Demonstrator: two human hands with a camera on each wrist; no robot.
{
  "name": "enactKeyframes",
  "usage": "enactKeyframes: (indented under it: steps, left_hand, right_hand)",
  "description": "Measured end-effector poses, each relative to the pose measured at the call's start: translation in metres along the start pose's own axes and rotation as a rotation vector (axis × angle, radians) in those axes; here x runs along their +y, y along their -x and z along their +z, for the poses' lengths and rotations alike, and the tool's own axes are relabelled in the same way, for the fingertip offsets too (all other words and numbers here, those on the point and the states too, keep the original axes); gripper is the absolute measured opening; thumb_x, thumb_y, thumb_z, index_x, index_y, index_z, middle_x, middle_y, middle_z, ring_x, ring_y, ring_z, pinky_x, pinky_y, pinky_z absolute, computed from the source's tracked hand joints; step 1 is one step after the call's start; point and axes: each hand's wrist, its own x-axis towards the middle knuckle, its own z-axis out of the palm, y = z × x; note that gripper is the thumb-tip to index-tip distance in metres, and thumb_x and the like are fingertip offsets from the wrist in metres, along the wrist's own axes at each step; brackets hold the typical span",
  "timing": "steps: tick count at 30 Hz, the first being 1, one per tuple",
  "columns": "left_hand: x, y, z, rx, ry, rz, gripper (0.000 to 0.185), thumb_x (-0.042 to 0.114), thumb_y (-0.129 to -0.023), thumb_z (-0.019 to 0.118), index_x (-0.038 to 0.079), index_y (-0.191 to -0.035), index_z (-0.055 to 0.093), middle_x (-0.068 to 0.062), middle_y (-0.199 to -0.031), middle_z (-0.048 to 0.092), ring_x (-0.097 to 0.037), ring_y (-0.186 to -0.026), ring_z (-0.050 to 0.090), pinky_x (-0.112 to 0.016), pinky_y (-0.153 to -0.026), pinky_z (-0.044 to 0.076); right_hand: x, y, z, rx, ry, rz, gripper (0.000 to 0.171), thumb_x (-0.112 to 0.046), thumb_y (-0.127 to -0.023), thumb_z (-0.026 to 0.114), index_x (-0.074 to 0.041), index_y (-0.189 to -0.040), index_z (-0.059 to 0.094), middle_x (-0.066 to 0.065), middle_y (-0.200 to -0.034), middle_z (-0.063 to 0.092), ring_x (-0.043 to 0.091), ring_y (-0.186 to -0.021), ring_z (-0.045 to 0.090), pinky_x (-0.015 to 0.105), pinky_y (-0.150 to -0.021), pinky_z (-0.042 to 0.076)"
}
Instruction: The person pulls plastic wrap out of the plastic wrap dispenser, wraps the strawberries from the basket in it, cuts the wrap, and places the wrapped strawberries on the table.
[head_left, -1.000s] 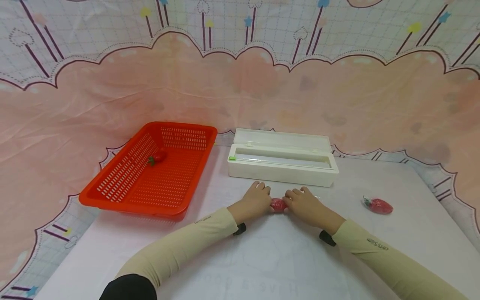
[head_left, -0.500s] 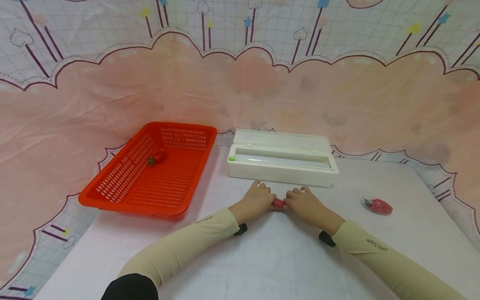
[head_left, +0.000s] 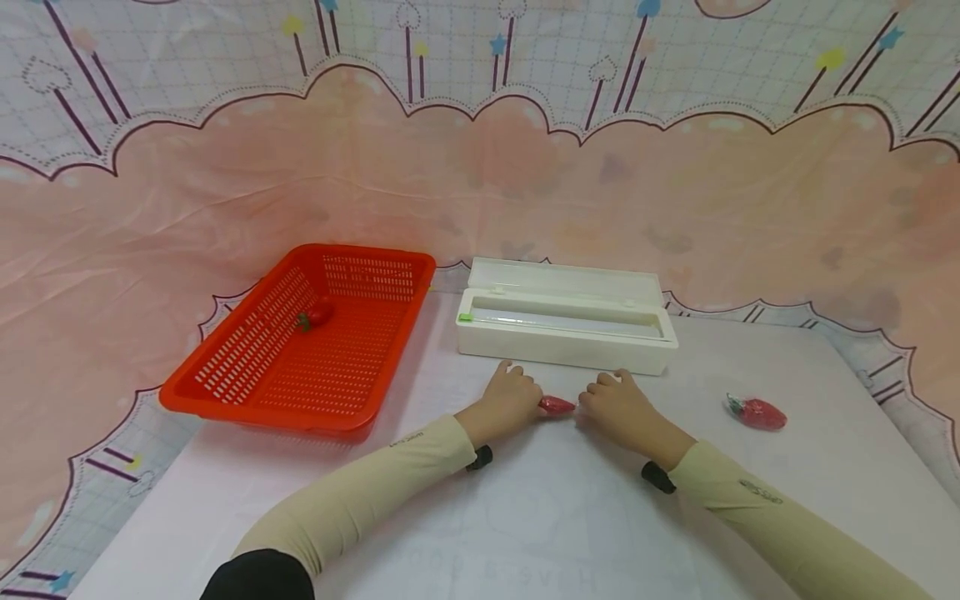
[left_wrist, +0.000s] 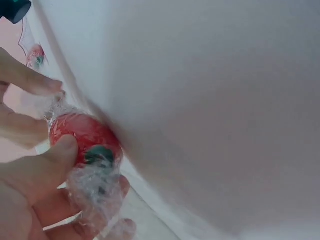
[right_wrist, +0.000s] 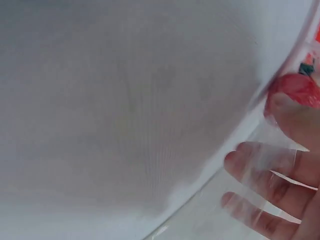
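Note:
A red strawberry (left_wrist: 82, 132) with a green top is wrapped in clear cling film. My left hand (head_left: 510, 400) holds it, thumb pressed on its side and fingers beneath, with crumpled film bunched at the green end (left_wrist: 97, 180). At the pointed end, my right hand (head_left: 617, 412) pinches a tail of the film (left_wrist: 56, 107) between thumb and finger. In the right wrist view, loose film (right_wrist: 270, 155) lies over the spread fingers of that hand. A second wrapped strawberry (head_left: 759, 413) lies on the table to the right of my hands.
An orange-red plastic basket (head_left: 352, 421) stands at the left, holding one red fruit (head_left: 320, 312) with a green stem. Behind my hands is a white cling film dispenser box (head_left: 555, 346), its lid up and the roll visible. A patterned cloth (head_left: 525, 183) hangs behind the white table (head_left: 510, 533).
My right hand has drawn slightly to the right, away from the strawberry, exposing its pointed end. The left hand still holds the fruit in nearly the same place.

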Motion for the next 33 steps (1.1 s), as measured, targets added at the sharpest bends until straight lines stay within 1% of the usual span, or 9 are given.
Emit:
enactKeyframes:
  steps: [5,11,15,18,22,24,28,30,33]
  left_hand:
    - [-0.003,0.0,0.0,0.001,-0.015,-0.051,0.035,0.048,-0.087,0.058,0.017,-0.095,0.072,0.002,-0.096,0.071,-0.017,-0.098,0.06,-0.041,-0.103,0.036]
    - [-0.003,-0.001,0.003,0.012,0.013,-0.063,0.031,0.045,-0.088,0.058,0.017,-0.093,0.071,0.001,-0.095,0.072,-0.018,-0.097,0.061,-0.043,-0.102,0.037]
    - [0.0,-0.001,0.002,-0.009,0.098,-0.041,0.043,0.052,-0.091,0.05,0.014,-0.088,0.07,-0.001,-0.093,0.07,-0.019,-0.094,0.06,-0.044,-0.1,0.037]
    - [0.001,-0.001,0.001,-0.02,0.14,-0.026,0.054,0.063,-0.088,0.045,0.015,-0.081,0.068,-0.001,-0.089,0.068,-0.02,-0.091,0.058,-0.044,-0.097,0.036]
    - [0.001,-0.001,0.001,0.001,0.108,-0.015,0.045,0.058,-0.087,0.053,0.016,-0.082,0.069,0.0,-0.089,0.068,-0.019,-0.092,0.058,-0.045,-0.1,0.036]
    - [0.0,0.0,0.002,0.017,0.084,-0.016,0.037,0.05,-0.088,0.057,0.015,-0.086,0.07,0.0,-0.091,0.069,-0.019,-0.093,0.059,-0.045,-0.101,0.037]
    - [0.001,0.001,0.003,0.04,0.055,-0.007,0.032,0.044,-0.089,0.058,0.015,-0.092,0.071,0.0,-0.094,0.07,-0.018,-0.094,0.06,-0.044,-0.101,0.038]
    - [0.001,0.002,0.003,0.048,0.055,0.012,0.033,0.045,-0.088,0.058,0.016,-0.094,0.071,0.001,-0.096,0.07,-0.018,-0.096,0.06,-0.044,-0.101,0.038]
    - [0.002,0.002,0.003,0.055,0.066,0.046,0.033,0.046,-0.088,0.057,0.018,-0.098,0.071,0.002,-0.099,0.07,-0.017,-0.099,0.059,-0.043,-0.102,0.037]
  right_hand:
    - [0.004,0.007,-0.007,-0.061,-0.097,0.029,0.025,-0.037,-0.076,0.074,-0.013,-0.078,0.068,0.001,-0.077,0.068,0.02,-0.079,0.057,0.049,-0.08,0.045]
    - [-0.001,0.012,-0.009,-0.054,-0.225,-0.087,0.036,-0.04,-0.077,0.072,-0.014,-0.101,0.07,0.001,-0.087,0.068,0.018,-0.083,0.061,0.042,-0.075,0.047]
    - [-0.006,0.011,-0.009,-0.059,-0.216,-0.126,0.042,-0.041,-0.077,0.07,-0.015,-0.111,0.066,0.003,-0.094,0.068,0.02,-0.087,0.062,0.043,-0.077,0.048]
    - [-0.007,0.011,-0.01,-0.064,-0.198,-0.127,0.042,-0.037,-0.077,0.07,-0.015,-0.112,0.065,0.004,-0.098,0.067,0.022,-0.089,0.063,0.045,-0.078,0.048]
    - [-0.008,0.01,-0.011,-0.069,-0.189,-0.118,0.043,-0.032,-0.076,0.071,-0.016,-0.115,0.063,0.004,-0.097,0.066,0.022,-0.087,0.062,0.044,-0.077,0.047]
    - [-0.008,0.01,-0.01,-0.055,-0.189,-0.102,0.039,-0.029,-0.077,0.07,-0.016,-0.113,0.064,0.004,-0.094,0.066,0.022,-0.086,0.062,0.044,-0.076,0.047]
    - [-0.006,0.007,-0.008,0.018,-0.153,-0.03,0.023,-0.03,-0.08,0.069,-0.012,-0.095,0.066,0.003,-0.086,0.065,0.022,-0.082,0.062,0.044,-0.076,0.047]
    - [-0.004,0.006,-0.007,0.057,-0.118,0.008,0.025,-0.034,-0.08,0.069,-0.011,-0.088,0.065,0.003,-0.083,0.064,0.023,-0.082,0.062,0.045,-0.076,0.046]
    - [-0.002,0.003,-0.005,0.09,-0.105,0.027,0.031,-0.039,-0.078,0.071,-0.009,-0.086,0.065,0.003,-0.081,0.065,0.023,-0.08,0.062,0.044,-0.074,0.046]
